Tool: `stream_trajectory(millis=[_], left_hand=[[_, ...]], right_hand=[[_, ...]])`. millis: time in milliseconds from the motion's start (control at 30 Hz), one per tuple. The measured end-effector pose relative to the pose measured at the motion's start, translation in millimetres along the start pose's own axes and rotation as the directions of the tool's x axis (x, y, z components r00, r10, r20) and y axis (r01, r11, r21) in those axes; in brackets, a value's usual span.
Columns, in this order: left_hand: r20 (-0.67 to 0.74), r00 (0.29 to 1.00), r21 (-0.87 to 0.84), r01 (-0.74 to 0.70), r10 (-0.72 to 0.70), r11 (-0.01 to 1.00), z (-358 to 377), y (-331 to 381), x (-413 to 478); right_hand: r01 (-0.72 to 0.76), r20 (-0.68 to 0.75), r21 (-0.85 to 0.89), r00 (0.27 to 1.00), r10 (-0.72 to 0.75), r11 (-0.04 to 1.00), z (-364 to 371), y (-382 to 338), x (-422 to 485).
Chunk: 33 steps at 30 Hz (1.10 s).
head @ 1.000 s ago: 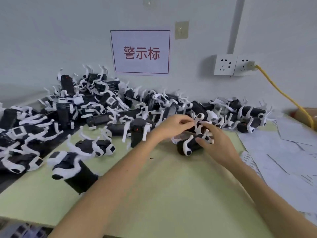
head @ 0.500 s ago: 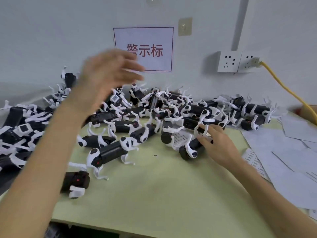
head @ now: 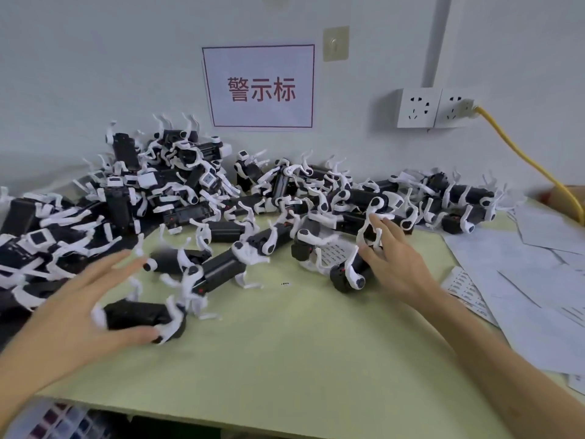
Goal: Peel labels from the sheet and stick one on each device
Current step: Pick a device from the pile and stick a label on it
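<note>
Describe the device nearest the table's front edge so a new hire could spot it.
Start at the green mat below the red-lettered wall sign. Left of centre, forward of the heap, one black-and-white device lies by the thumb of the left hand. No other device sits that near the front edge.

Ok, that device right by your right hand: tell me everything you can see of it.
The device is a short black cylinder, plastic by its look, with white curved clips wrapped round it and standing up from it. It lies on its side on the pale green table, its round dark end towards the camera and its far part over the label sheet. The right hand lays fairly straight fingers against its right side and its raised clip.
</note>
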<state>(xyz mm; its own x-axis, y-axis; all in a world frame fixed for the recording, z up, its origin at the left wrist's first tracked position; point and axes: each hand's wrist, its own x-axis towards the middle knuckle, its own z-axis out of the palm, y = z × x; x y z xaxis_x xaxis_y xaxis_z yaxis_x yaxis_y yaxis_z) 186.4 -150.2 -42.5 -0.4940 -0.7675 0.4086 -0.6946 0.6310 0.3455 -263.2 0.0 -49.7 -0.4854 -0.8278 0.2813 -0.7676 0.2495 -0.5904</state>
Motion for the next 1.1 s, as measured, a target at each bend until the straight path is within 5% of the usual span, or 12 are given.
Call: stream_trajectory(millis=[300, 400, 500, 600, 667, 733, 833, 967, 1100], left_hand=[[-0.064, 0.998, -0.054, 0.008, -0.012, 0.999, 69, 109, 108], [-0.067, 0.997, 0.058, 0.037, -0.033, 0.998, 75, 122, 132], [-0.216, 0.961, 0.198, -0.131, 0.174, 0.971, 72, 145, 141], [-0.319, 0.886, -0.132, -0.393, 0.337, 0.910, 65, 187, 135], [-0.241, 0.907, -0.323, -0.412, 0.346, 0.852, 66, 217, 128], [-0.092, 0.935, -0.456, -0.346, 0.344, 0.820, 74, 239, 123], [0.230, 0.936, -0.684, -0.041, 0.268, 0.728, 91, 260, 124], [0.470, 0.849, -0.835, 0.338, 0.242, 0.435, 117, 271, 121], [0.541, 0.765, -0.841, 0.495, 0.349, 0.217, 134, 262, 116]], right_hand=[[0.014, -0.019, 0.076, 1.000, -0.013, 0.997, 0, -3, 1], [0.076, -0.129, 0.139, 0.990, -0.058, 0.987, 1, -2, 1], [0.122, -0.234, 0.163, 0.969, -0.082, 0.979, 0, 0, 4], [0.169, -0.376, 0.168, 0.922, -0.095, 0.971, -10, -2, 5], [0.262, -0.491, 0.187, 0.860, -0.141, 0.947, -14, -7, 2], [0.318, -0.587, 0.199, 0.796, -0.147, 0.927, -17, -12, -2], [0.369, -0.633, 0.214, 0.757, -0.160, 0.905, -22, -16, -5], [0.388, -0.579, 0.307, 0.801, -0.153, 0.869, -22, -22, -10], [0.358, -0.453, 0.285, 0.868, -0.204, 0.889, -23, -27, -11]])
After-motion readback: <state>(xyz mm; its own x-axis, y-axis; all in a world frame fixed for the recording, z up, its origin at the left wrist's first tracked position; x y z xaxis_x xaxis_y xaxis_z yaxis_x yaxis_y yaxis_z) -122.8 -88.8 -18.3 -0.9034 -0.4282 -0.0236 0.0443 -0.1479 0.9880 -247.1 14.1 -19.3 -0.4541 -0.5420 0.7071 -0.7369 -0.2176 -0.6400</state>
